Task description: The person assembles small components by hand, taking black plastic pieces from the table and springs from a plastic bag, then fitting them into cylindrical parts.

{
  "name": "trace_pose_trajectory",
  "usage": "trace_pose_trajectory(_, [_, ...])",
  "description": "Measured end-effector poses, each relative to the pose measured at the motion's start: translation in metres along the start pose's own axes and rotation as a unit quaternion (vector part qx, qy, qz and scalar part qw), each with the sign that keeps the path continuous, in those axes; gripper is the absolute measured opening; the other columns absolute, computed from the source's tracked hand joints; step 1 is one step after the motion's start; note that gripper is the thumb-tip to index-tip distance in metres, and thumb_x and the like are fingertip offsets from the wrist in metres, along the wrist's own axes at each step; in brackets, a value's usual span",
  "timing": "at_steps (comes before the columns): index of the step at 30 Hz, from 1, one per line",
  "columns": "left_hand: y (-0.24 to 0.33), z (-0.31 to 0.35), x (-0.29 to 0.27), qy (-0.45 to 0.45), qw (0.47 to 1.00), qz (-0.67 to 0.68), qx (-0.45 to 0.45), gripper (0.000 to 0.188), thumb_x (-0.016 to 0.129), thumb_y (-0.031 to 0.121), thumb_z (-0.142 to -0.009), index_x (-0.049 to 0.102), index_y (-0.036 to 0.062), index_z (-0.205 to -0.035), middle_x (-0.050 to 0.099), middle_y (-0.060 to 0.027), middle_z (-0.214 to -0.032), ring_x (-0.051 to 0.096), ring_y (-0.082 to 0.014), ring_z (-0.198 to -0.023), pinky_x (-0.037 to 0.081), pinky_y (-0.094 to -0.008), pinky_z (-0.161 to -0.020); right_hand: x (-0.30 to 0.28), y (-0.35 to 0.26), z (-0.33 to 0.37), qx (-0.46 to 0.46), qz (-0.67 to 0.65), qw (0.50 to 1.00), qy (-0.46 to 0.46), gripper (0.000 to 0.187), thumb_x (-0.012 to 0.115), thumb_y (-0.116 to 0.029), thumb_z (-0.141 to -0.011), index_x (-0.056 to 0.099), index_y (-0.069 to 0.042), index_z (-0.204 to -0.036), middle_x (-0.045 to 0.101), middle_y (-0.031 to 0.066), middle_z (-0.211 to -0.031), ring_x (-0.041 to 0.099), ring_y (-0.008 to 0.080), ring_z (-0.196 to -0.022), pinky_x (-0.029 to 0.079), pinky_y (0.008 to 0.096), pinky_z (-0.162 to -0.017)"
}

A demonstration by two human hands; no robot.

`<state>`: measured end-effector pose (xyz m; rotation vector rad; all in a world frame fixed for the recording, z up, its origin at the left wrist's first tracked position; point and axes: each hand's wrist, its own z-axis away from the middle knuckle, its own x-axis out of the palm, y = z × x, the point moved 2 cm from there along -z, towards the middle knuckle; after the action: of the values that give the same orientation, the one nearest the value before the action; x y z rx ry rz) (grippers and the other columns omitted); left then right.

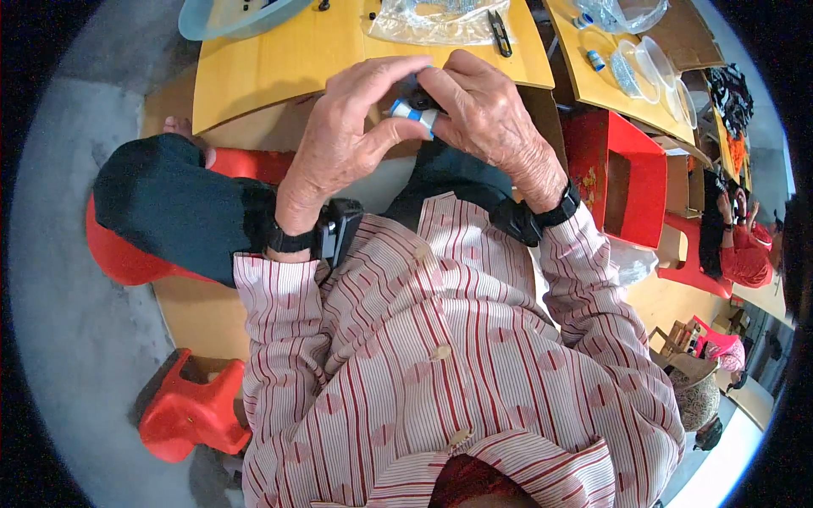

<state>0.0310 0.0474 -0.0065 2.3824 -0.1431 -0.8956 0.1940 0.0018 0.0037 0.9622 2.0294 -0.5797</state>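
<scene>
Striped shirt (440, 330) fabric lies nearest the camera, on the near side of the yellow bench (254, 80). White-and-blue roll (406, 111): located just short of the bench's near edge, above the lap, between the two hands. Left hand (343, 123): thumb pressed to the roll, forefinger arched over a dark piece (420, 99). Right hand (489, 106): fingers bent, clamped on the roll's right end. Snips (500, 35) and a clear bag (391, 24) rest on the bench; a blue tub (193, 25) stands at its left. Progress: handling appears under way, with the roll not set down. Whether the dark piece is joined to it, and therefore how much is left, cannot be determined. Similar rolls (595, 60) lie right of the bench, on another work surface (627, 108); whether these are finished is not shown.
</scene>
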Motion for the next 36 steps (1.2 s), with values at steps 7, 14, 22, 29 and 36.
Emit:
trace_pose_trajectory(7, [-0.014, 0.009, 0.007, 0.002, 0.917, 0.298, -0.264, 0.040, 0.071, 0.020, -0.075, 0.057, 0.0006, -0.108, 0.061, -0.0088, -0.100, 0.055, -0.0126, -0.089, 0.042, -0.0262, -0.082, -0.003, -0.003, 0.003, 0.040, 0.062, 0.996, 0.042, 0.044, 0.067, -0.011, -0.057, 0.058, -0.007, -0.100, 0.057, 0.0016, -0.069, 0.054, 0.0198, -0.068, 0.049, 0.0308, -0.059])
trace_pose_trajectory(14, [-0.005, 0.004, 0.007, 0.024, 0.932, 0.242, -0.267, 0.021, 0.068, 0.013, -0.075, 0.063, -0.0013, -0.089, 0.062, -0.0080, -0.091, 0.057, -0.0142, -0.086, 0.045, -0.0269, -0.077, 0.004, -0.005, 0.000, 0.038, 0.067, 0.996, 0.037, 0.045, 0.064, -0.015, -0.059, 0.058, -0.008, -0.103, 0.057, 0.0001, -0.070, 0.055, 0.0194, -0.068, 0.048, 0.0321, -0.062])
trace_pose_trajectory(22, [-0.005, 0.001, 0.005, 0.116, 0.976, 0.109, -0.149, 0.017, 0.068, 0.011, -0.073, 0.063, 0.0001, -0.085, 0.062, -0.0095, -0.089, 0.059, -0.0227, -0.086, 0.046, -0.0295, -0.076, 0.005, 0.016, 0.034, 0.172, -0.134, 0.975, -0.035, 0.030, 0.060, -0.018, -0.075, 0.059, -0.004, -0.101, 0.059, 0.0091, -0.079, 0.057, 0.0272, -0.074, 0.049, 0.0350, -0.069])
trace_pose_trajectory(29, [0.008, -0.003, 0.002, 0.092, 0.990, 0.015, -0.103, 0.015, 0.067, 0.012, -0.072, 0.061, 0.0024, -0.082, 0.062, -0.0099, -0.085, 0.057, -0.0263, -0.082, 0.044, -0.0339, -0.074, 0.013, 0.010, 0.031, 0.433, -0.591, 0.674, -0.098, 0.049, 0.042, -0.046, -0.092, 0.060, -0.001, -0.101, 0.064, 0.0123, -0.095, 0.059, 0.0135, -0.083, 0.047, 0.0269, -0.077])
trace_pose_trajectory(36, [0.017, -0.004, 0.002, 0.065, 0.993, -0.067, -0.075, 0.011, 0.065, 0.011, -0.072, 0.060, 0.0056, -0.081, 0.060, -0.0071, -0.081, 0.054, -0.0268, -0.078, 0.040, -0.0373, -0.072, 0.024, 0.006, 0.032, 0.452, -0.704, 0.543, -0.071, 0.054, 0.037, -0.051, -0.092, 0.055, -0.002, -0.107, 0.064, 0.0106, -0.089, 0.057, 0.0119, -0.075, 0.048, 0.0241, -0.069])
